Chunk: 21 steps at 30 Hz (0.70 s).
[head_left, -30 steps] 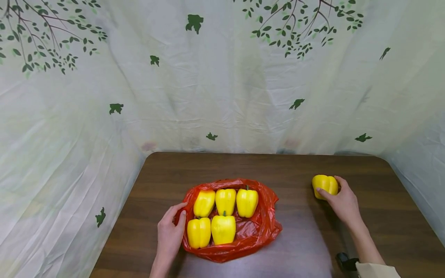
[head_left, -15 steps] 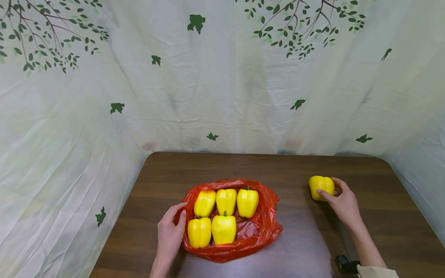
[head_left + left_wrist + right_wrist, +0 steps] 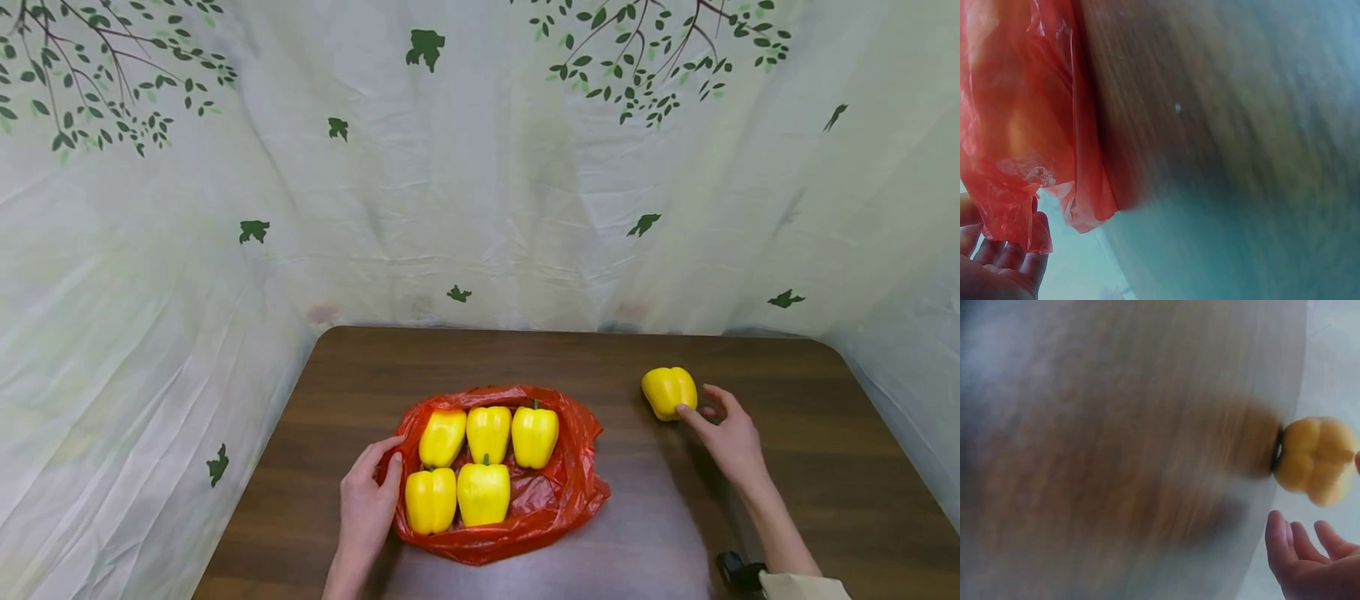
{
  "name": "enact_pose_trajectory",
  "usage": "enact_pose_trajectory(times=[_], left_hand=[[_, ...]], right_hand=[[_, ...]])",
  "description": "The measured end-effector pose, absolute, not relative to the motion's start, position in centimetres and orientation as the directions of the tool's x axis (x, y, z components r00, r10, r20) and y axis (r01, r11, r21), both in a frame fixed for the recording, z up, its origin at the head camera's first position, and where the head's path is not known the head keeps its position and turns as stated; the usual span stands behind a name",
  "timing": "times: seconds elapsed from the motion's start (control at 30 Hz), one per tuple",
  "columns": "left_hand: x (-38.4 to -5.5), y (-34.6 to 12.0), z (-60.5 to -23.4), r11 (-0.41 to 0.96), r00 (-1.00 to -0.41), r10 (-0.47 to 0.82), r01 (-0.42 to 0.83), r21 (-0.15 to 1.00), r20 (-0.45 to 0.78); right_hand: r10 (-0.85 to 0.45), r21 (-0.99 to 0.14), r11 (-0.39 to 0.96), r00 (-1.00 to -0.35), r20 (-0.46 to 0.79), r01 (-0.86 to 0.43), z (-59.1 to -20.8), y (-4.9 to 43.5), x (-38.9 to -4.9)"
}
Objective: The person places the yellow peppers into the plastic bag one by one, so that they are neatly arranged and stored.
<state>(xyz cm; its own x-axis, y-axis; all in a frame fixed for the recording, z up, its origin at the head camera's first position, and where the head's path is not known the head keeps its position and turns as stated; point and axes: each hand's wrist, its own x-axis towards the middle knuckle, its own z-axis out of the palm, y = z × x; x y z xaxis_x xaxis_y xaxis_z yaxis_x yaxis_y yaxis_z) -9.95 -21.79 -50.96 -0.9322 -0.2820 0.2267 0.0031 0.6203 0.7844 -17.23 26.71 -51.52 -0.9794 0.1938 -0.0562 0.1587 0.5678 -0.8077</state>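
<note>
A red plastic bag (image 3: 558, 500) lies spread on the table with its mouth open, several yellow bell peppers (image 3: 483, 496) inside in two rows. My left hand (image 3: 366, 500) holds the bag's left rim, thumb inside and fingers outside; the left wrist view shows the fingers (image 3: 1013, 259) behind the thin red film. Toward the back right, another yellow bell pepper (image 3: 670, 393) sits on the table, its base turned to the right wrist view. My right hand (image 3: 729, 437) has its thumb at the pepper's lower right side, while the other fingers (image 3: 1279, 540) are spread apart from it.
The brown wooden table (image 3: 600, 354) has rounded back corners. A pale cloth backdrop (image 3: 495, 208) with printed leaves and branches hangs behind it and along the sides. A black strap device (image 3: 741, 573) sits at the right wrist, by a beige sleeve (image 3: 802, 586).
The single pepper has shifted left on the table and tipped a little. My right hand has followed it left, its fingers now off the pepper. The left hand and bag stay in place.
</note>
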Motion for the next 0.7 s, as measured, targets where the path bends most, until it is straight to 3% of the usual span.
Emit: enact_pose_trajectory(times=[0.7], left_hand=[[-9.9, -21.9, -51.0, 0.623, -0.933, -0.272, 0.016, 0.782, 0.236]], right_hand=[[0.159, -0.806, 0.562, -0.981, -0.114, 0.185, -51.6, 24.9, -19.7]])
